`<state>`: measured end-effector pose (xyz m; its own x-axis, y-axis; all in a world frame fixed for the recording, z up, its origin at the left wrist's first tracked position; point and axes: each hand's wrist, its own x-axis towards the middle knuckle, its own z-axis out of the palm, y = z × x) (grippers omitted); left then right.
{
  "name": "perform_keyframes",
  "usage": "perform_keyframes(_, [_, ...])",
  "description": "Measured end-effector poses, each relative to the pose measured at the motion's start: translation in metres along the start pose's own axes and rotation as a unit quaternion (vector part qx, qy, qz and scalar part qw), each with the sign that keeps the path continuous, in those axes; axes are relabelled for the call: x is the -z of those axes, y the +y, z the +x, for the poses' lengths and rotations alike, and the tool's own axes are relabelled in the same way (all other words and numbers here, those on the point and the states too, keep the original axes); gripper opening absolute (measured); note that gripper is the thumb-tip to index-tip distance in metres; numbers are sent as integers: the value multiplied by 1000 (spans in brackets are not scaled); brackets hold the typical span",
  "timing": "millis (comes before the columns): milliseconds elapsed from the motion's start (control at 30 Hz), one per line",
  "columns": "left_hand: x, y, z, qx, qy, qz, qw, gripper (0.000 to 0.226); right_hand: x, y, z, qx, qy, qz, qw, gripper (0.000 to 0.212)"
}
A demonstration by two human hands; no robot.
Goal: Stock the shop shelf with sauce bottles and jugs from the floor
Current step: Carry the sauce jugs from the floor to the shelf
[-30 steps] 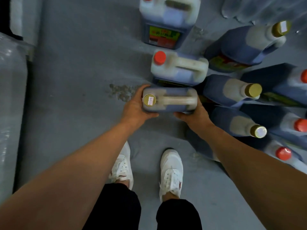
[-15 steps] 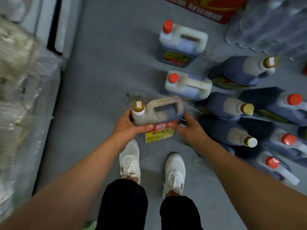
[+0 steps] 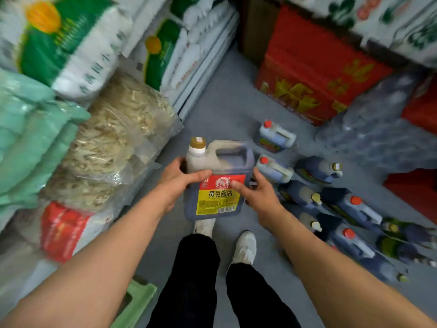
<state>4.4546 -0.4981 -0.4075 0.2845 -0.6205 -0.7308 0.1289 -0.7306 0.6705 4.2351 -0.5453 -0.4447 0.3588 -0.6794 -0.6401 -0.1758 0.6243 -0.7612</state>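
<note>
A dark soy sauce jug (image 3: 218,178) with a gold cap and a red and yellow label hangs upright in front of me, well above the floor. My left hand (image 3: 181,179) grips its left shoulder below the cap. My right hand (image 3: 256,194) holds its right side, thumb on the label. On the grey floor to the right stand two red-capped jugs (image 3: 275,137) (image 3: 274,168). Behind them, further right, lie several dark bottles and jugs (image 3: 350,209) with gold or red caps.
Sacks and clear bags of dried goods (image 3: 113,138) are stacked on the left. Red cartons (image 3: 314,74) and a shrink-wrapped pack of clear bottles (image 3: 383,129) stand at the back right. A green stool (image 3: 136,301) is by my left leg. My white shoes (image 3: 244,247) stand on the floor.
Both hands have lifted the gold-capped jug off the floor and turned its label toward me. My view has risen, so the stacked goods and red cartons now show.
</note>
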Motion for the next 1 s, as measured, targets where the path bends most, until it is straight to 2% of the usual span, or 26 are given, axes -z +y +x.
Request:
perform_keyframes(67, [16,44,-37,-36,9,-1,999,91,-10,-45,-28,20,-15,-8,1000,45])
perform_keyframes(133, [34,89,-78,-75,19,9,997,85,-18,-90,-56,38,-34,-24,998,53])
perform_keyframes(200, [52,134,-118,-115,33,28,992,90,-29,-135,-83,41,-56,-41,997,61])
perform_keyframes(267, [68,177,-156,-161,52,57,984,89,-43,-176,-106,30,-102,-38,994,57])
perform_keyframes(333, [82,216,-194,-203,78,70,974,78,-62,-215,-126,19,-153,-27,988,54])
perform_keyframes(433, [111,258,-242,-242,126,56,960,79,-95,-274,-146,52,-195,-5,979,46])
perform_keyframes(567, [169,293,-302,-292,173,42,940,91,-149,-356,-175,124,-221,-40,966,48])
perform_keyframes(733, [238,321,-380,-340,264,60,901,78,-234,-439,-217,240,-241,-84,937,47])
perform_keyframes(833, [285,326,-419,-366,306,61,877,71,-290,-471,-244,297,-272,-93,911,46])
perform_keyframes(1000, [361,312,-472,-371,409,39,832,82,-387,-492,-270,323,-350,-108,873,42])
